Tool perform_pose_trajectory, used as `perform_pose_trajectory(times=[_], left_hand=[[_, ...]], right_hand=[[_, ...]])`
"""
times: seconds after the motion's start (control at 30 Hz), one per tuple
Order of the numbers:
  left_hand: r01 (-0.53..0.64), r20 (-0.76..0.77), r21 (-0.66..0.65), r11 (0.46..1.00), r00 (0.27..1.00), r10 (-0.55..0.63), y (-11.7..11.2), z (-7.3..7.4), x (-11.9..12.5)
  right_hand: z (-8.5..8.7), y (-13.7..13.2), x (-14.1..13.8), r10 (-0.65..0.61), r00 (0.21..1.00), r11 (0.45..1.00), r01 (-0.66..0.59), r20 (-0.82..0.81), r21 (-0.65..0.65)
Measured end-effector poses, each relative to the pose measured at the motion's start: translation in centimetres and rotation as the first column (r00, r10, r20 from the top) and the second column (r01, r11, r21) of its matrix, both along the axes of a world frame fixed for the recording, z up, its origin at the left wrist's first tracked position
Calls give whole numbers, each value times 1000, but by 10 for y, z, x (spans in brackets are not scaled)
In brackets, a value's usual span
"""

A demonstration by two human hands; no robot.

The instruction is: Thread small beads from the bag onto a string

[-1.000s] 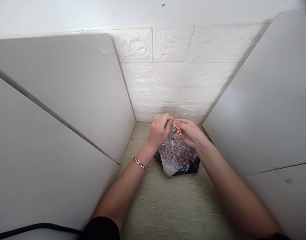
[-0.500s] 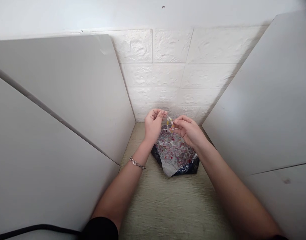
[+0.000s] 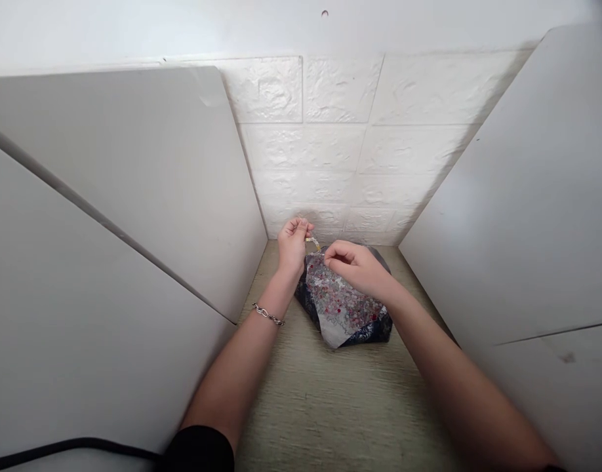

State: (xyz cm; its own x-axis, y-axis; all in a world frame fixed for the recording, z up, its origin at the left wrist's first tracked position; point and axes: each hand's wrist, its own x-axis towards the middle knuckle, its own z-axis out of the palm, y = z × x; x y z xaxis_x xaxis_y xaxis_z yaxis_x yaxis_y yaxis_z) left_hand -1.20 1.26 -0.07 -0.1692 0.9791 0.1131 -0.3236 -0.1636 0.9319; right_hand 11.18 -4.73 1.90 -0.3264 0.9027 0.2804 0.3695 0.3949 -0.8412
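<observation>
My left hand (image 3: 294, 241) is closed in a pinch on a short string of yellow and clear beads (image 3: 313, 243), which hangs out to the right of the fingers. Thumb and forefinger of my right hand (image 3: 353, 262) are pressed together just right of the string; whatever they hold is too small to make out. Beneath both hands lies an opened-out dark blue bag (image 3: 380, 331) with a pale inner side, bearing a spread of loose clear, pink and red beads (image 3: 343, 298). My right hand hides part of the beads and the bag's far edge.
The bag rests on a greenish wood-grain tabletop (image 3: 330, 400). Grey panels stand at the left (image 3: 134, 164) and right (image 3: 522, 183), and a white brick-patterned wall (image 3: 330, 144) closes the back. A black cable (image 3: 75, 446) runs along the lower left.
My left hand has moved slightly left with the bead string. My right hand has come off the string's beads, dropped a little left and down, and turned its back upward.
</observation>
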Motion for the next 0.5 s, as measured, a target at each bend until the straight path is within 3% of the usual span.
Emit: perform_pose_trajectory(times=[0.1, 0.23, 0.37, 0.5], left_hand=[[67, 0, 15, 998, 998, -67, -1, -3, 5], [162, 69, 9, 987, 984, -162, -2, -3, 8], [167, 124, -55, 984, 979, -160, -4, 3, 4], [393, 196, -46, 918, 905, -378, -13, 12, 5]], right_hand=[[0, 0, 0, -35, 992, 995, 45, -117, 86], [2, -1, -2, -53, 935, 998, 56, -351, -2], [0, 0, -1, -60, 919, 998, 45, -390, -48], [-3, 7, 5, -96, 839, 994, 56, -536, -90]])
